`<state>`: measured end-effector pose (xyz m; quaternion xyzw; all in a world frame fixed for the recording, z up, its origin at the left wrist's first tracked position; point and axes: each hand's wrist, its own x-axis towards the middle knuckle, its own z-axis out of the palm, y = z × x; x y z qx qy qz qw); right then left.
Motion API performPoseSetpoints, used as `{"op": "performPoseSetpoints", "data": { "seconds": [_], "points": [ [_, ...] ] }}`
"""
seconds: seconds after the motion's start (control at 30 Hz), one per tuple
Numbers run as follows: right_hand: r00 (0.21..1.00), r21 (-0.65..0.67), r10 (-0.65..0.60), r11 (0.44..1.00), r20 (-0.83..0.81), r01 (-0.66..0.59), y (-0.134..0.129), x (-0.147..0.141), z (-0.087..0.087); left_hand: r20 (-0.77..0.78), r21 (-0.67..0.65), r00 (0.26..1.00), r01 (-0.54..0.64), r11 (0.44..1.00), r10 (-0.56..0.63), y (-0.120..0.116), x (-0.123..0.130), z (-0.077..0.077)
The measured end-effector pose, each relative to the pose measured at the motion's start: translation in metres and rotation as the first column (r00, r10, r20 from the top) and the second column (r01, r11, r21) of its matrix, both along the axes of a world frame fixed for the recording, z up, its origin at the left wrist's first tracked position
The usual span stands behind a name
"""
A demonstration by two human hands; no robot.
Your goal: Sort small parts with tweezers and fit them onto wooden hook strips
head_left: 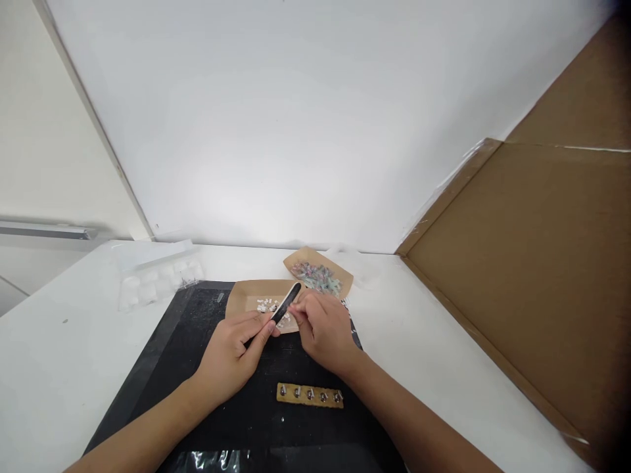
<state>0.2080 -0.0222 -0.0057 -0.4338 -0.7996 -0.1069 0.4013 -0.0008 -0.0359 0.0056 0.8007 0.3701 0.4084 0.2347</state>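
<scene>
Between the thumb and fingers of my left hand (240, 345) is a slim black nail file (287, 303) with a pale edge, tilted up to the right. My right hand (321, 322) is closed in a pinch beside the file's middle; whatever its fingertips hold is too small to make out. Below both hands lies a yellowish-brown strip (304, 402) with several round metallic studs, each with a small whitish piece on it. Behind the file sits a brown paper tray (241, 295) with many small white bits, partly hidden by my hands.
Another paper tray (340, 272) holds small wrapped colourful pieces at the back. A clear compartment box (160, 282) with white contents stands at the left. The black mat (162, 368) covers the white table (64, 355). Brown cardboard (522, 276) rises along the right.
</scene>
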Motion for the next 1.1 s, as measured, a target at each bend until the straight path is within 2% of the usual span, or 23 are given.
{"op": "performPoseSetpoints", "data": {
  "seconds": [0.07,0.2,0.33,0.47,0.57,0.7,0.8,0.93,1.1],
  "points": [
    [0.999,0.025,0.016,1.0,0.039,-0.017,-0.0015,-0.0011,0.0,0.005,0.004,1.0,0.008,1.0,-0.008,0.0001,0.0002,0.0005],
    [0.998,0.059,-0.054,0.997,-0.019,0.055,-0.002,-0.004,-0.0002,0.005,0.012,1.0,-0.011,1.0,0.011,0.001,-0.0007,0.0002],
    [0.999,0.046,0.012,0.999,0.042,-0.014,-0.001,-0.0035,0.0,-0.007,0.014,1.0,-0.003,1.0,0.003,0.0005,-0.0015,-0.0011],
    [0.995,0.03,-0.084,0.996,-0.061,0.086,0.0001,-0.0011,0.0014,-0.008,0.016,1.0,-0.014,1.0,0.014,-0.001,-0.0005,-0.0001],
    [0.999,0.002,0.026,1.0,0.021,-0.026,0.0001,-0.0013,0.0011,-0.016,0.017,1.0,-0.006,1.0,0.006,-0.0012,0.0005,0.0012],
    [0.999,0.007,-0.012,1.0,-0.03,0.012,0.0013,-0.0025,0.0,-0.034,-0.004,0.999,-0.018,1.0,0.018,0.0,0.0002,0.0011],
    [0.999,-0.012,0.043,0.999,0.008,-0.043,0.002,-0.0027,-0.0005,-0.044,-0.018,0.999,-0.016,1.0,0.016,0.0009,-0.0006,0.0],
    [1.0,0.001,-0.005,1.0,-0.029,0.005,0.0017,-0.0031,0.0002,-0.043,-0.026,0.999,-0.007,1.0,0.006,0.0017,-0.0009,-0.0005],
    [0.999,-0.015,0.034,0.999,0.016,-0.034,-0.0008,-0.0067,0.0019,-0.036,-0.005,0.999,0.001,1.0,-0.002,0.0011,-0.0008,0.0]
  ]
}}
